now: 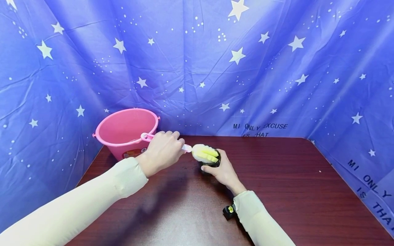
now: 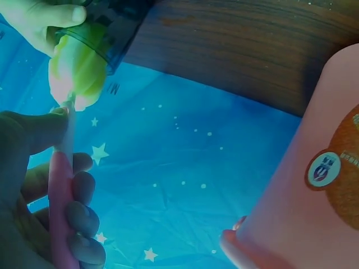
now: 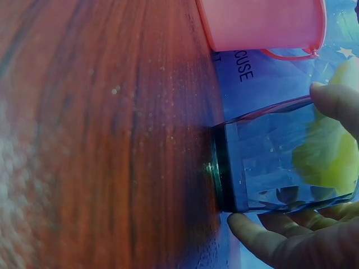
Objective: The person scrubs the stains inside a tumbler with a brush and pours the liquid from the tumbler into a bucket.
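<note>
My left hand (image 1: 164, 149) grips a cup brush by its pink and white handle (image 2: 60, 185), thumb pressed along the white neck. The brush's white and yellow sponge head (image 1: 201, 153) points right and sits partly inside the mouth of a dark see-through glass (image 3: 263, 162). Around that glass wraps my right hand (image 1: 227, 170), thumb on one side and fingers on the other. In the right wrist view the glass's thick base is right at the tabletop, and yellow sponge shows through its wall near the mouth.
A pink bucket (image 1: 114, 149) with an orange label stands at the table's back left, close behind my left hand. The dark red wooden table (image 1: 277, 184) has small wet drops on it. A blue star-patterned curtain (image 1: 184, 68) hangs behind and along both sides.
</note>
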The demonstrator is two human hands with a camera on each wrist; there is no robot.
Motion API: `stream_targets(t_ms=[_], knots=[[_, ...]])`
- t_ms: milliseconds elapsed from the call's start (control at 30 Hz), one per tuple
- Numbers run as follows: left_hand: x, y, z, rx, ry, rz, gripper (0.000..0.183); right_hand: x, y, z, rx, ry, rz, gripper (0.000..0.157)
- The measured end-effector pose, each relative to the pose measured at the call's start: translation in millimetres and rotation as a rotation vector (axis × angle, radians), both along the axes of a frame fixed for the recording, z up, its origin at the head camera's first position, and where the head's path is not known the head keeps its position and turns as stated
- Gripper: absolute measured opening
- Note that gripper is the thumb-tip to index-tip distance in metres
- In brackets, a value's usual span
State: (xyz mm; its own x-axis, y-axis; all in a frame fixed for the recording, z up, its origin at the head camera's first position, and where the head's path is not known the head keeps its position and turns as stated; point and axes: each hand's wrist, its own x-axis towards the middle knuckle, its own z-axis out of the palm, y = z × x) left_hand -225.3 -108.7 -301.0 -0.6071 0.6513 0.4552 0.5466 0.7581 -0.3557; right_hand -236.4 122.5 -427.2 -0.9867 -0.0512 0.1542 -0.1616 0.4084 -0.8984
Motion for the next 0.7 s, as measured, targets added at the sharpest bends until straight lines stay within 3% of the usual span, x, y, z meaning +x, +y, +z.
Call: stream_targets(t_ms=[267, 500, 700], knots=[[5.5, -7, -6.1, 0.083, -0.017, 0.028, 0.023, -0.9, 1, -0.8, -0.006, 0.011, 0.0, 0.082], [14.9, -11, -21.7, 0.199, 0.046, 0.032, 0.021, -1.4, 1, -2.9, -0.015, 0.011, 0.009, 0.082], [20.9, -12, -34.5, 0.283, 0.023, 0.046, 0.019, -1.3, 1, -3.2, -0.006, 0.008, 0.002, 0.083]])
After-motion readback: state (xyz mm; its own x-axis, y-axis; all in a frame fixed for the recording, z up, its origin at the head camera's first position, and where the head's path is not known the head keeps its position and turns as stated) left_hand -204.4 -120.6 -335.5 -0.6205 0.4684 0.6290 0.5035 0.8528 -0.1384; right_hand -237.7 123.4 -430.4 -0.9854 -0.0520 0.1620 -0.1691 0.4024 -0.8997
